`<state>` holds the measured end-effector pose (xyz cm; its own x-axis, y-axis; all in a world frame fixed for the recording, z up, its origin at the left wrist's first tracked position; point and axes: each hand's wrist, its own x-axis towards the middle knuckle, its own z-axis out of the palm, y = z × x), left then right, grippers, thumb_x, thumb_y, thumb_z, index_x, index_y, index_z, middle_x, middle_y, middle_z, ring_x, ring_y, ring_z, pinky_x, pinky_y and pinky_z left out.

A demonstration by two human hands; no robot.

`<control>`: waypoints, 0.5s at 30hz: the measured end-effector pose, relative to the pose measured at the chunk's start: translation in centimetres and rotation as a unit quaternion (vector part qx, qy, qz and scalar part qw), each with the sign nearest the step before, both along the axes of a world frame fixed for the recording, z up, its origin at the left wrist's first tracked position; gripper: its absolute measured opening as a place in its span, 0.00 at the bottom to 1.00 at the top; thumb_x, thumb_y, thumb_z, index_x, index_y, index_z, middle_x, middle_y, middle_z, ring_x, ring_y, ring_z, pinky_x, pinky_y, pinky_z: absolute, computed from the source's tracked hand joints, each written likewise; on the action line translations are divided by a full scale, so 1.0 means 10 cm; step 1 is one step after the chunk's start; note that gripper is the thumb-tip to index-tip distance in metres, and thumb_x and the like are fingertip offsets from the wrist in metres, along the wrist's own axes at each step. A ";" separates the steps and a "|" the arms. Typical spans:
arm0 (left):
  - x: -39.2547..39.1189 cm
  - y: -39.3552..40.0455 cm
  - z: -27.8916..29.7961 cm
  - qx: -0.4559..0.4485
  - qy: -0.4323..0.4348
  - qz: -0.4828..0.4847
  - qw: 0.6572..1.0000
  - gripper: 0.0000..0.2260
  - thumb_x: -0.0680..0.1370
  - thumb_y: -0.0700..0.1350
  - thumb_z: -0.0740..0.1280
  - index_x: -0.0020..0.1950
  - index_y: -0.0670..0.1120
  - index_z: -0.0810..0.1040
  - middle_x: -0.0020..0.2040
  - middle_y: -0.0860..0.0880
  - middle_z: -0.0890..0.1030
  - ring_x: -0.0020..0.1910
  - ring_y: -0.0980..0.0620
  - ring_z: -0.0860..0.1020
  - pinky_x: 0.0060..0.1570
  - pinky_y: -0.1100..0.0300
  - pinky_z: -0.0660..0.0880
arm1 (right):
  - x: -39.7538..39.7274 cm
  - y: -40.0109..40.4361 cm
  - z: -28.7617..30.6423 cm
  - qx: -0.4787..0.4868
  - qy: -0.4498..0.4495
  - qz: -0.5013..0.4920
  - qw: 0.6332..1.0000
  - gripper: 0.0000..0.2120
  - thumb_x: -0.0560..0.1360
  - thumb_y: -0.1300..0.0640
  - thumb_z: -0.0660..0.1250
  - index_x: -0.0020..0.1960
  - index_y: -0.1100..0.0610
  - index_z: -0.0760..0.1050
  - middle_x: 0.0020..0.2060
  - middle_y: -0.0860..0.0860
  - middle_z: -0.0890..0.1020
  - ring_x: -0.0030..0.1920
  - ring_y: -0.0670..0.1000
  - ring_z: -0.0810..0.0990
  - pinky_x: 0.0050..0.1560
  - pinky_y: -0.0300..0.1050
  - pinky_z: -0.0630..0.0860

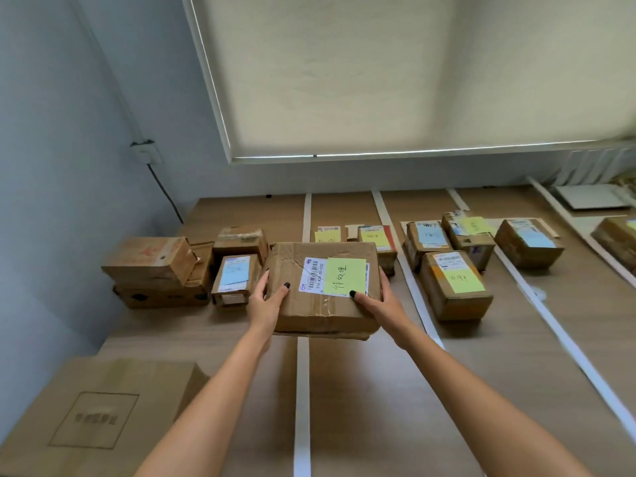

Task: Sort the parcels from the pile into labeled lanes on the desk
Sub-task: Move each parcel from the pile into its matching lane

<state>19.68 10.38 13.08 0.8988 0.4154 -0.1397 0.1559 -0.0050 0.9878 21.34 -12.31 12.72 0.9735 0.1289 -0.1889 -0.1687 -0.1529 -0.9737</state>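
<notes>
I hold a brown cardboard parcel (309, 304) above the wooden desk (481, 373), over the white tape strip (302, 407) between the first two lanes. A white barcode label and a green handwritten note (345, 275) are on its top. My left hand (266, 301) grips its left side, thumb on top. My right hand (377, 301) grips its right side, thumb on the note's edge. The pile of parcels (192, 270) sits at the back left, just behind my left hand.
White tape strips divide the desk into lanes. Two small parcels with yellow notes (373, 237) stand behind the held box. Several sorted parcels (454, 284) fill the lanes to the right. A large flat carton (99, 418) lies at the front left. A wall and a blind lie behind.
</notes>
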 end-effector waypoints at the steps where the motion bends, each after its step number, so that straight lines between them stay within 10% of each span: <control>1: 0.04 -0.09 -0.02 0.001 0.002 -0.009 1.000 0.26 0.76 0.42 0.68 0.73 0.49 0.65 0.71 0.47 0.68 0.67 0.50 0.68 0.61 0.58 0.70 | 0.02 -0.09 -0.03 0.000 0.002 -0.008 1.000 0.41 0.73 0.51 0.70 0.76 0.44 0.47 0.67 0.51 0.70 0.63 0.53 0.73 0.64 0.55 0.73; 9: 0.27 -0.54 -0.36 -0.042 0.022 -0.060 0.997 0.27 0.76 0.41 0.68 0.74 0.51 0.63 0.63 0.53 0.72 0.50 0.62 0.74 0.35 0.73 0.75 | 0.27 -0.59 -0.31 0.035 0.054 -0.091 0.994 0.36 0.73 0.54 0.70 0.74 0.43 0.53 0.61 0.46 0.72 0.59 0.52 0.75 0.47 0.40 0.77; 15: 0.45 -0.61 -0.68 -0.060 0.061 -0.057 0.995 0.28 0.76 0.42 0.67 0.74 0.50 0.63 0.64 0.52 0.73 0.53 0.56 0.76 0.41 0.68 0.75 | 0.45 -0.63 -0.65 0.038 0.075 -0.102 0.991 0.33 0.73 0.55 0.70 0.74 0.46 0.58 0.59 0.48 0.74 0.54 0.48 0.78 0.43 0.37 0.77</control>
<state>24.16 4.27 6.31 0.9125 0.2855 -0.2929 0.2799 0.0864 0.9561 25.83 -18.62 6.27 0.9424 -0.0485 -0.3310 -0.3326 -0.0285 -0.9426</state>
